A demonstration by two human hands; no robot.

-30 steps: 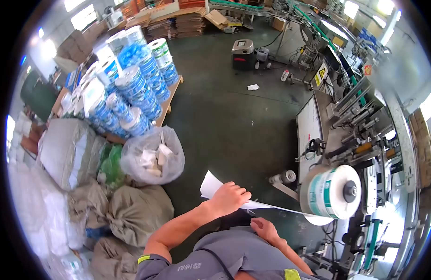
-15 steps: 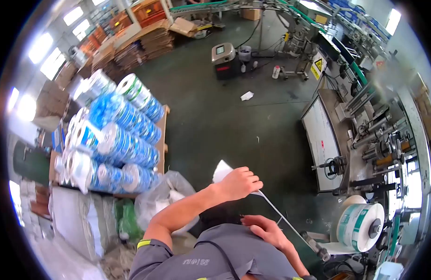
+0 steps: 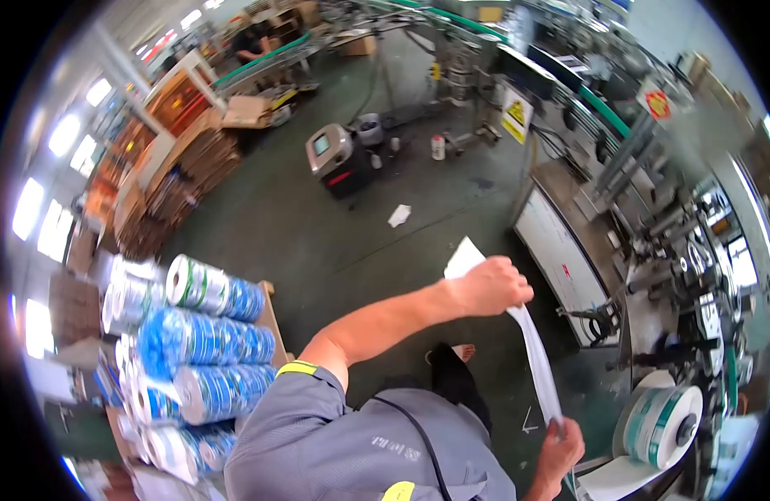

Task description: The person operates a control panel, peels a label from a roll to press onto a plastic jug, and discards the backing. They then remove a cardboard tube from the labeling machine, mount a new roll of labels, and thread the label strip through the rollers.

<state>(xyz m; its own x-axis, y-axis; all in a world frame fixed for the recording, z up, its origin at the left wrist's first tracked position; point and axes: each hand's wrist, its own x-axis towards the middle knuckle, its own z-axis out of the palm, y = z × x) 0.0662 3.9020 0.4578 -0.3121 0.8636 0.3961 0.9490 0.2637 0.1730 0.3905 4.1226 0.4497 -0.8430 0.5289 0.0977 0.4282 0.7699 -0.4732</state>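
Note:
My left hand (image 3: 492, 285) is closed around the end of a long white strip (image 3: 535, 346), a loose end of it sticking up past the knuckles. From there the strip slants down to my right hand (image 3: 562, 451), whose fingers pinch its lower part. Beyond that hand, white web leads to a large roll with green-and-white print (image 3: 652, 426), mounted on the machine at the lower right. Whether strip and web are one piece is partly hidden by my right hand.
Rolls of blue printed film (image 3: 226, 342) are stacked on a pallet at the left. A machine with a white panel (image 3: 560, 259) stands at the right. Ahead on the floor are a grey device (image 3: 335, 154) and a paper scrap (image 3: 399, 215). Another person (image 3: 249, 43) is far back.
My left hand has moved right and slightly up with the strip. My right hand has gone from beside my body down and right onto the strip. The view has turned right.

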